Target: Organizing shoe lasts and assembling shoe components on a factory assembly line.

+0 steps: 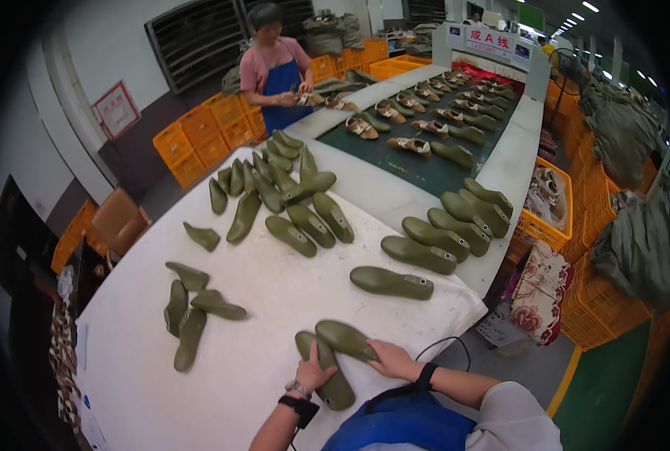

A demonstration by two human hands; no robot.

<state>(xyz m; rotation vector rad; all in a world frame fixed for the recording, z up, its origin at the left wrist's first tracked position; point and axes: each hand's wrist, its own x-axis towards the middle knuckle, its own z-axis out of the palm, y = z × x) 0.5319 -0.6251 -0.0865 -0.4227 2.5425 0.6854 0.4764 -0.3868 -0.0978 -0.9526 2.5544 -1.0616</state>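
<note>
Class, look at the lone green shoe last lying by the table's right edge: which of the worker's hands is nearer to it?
Right. The right hand sits below the lone last; the left hand lies farther left.

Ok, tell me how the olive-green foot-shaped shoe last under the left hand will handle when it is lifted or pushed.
The olive-green foot-shaped shoe last under the left hand looks solid and moulded, so probably stiff and fairly heavy for its size. Its smooth, slightly glossy surface may be slippery. It lies on its side on the white table, so a push would likely slide it rather than roll it.
</note>
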